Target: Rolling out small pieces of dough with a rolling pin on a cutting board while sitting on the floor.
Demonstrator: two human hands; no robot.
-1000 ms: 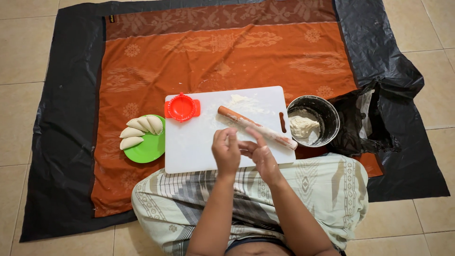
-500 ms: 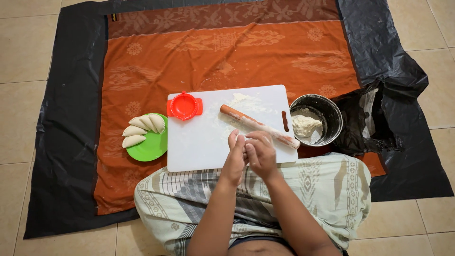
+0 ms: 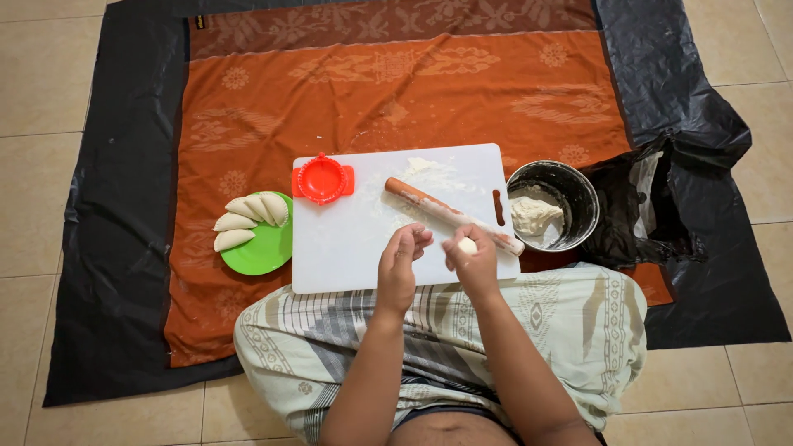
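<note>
While the left hand (image 3: 398,266) hovers empty, fingers curled, the right hand (image 3: 472,263) pinches a small dough ball (image 3: 467,245): soft, light, likely tacky; fingertip hold suits.

Home floor used as a makeshift kitchen: beige tiles (image 3: 49,74), patterned orange cloth (image 3: 396,99) at centre, white cutting board (image 3: 347,248), dough bowl (image 3: 578,183).

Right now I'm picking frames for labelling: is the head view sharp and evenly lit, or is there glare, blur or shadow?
Head view: even, soft light, no hard shadows; the white rectangular plastic cutting board is bright but not blown out; both hands look slightly soft; the round metal bowl shows only a dull sheen.
</note>
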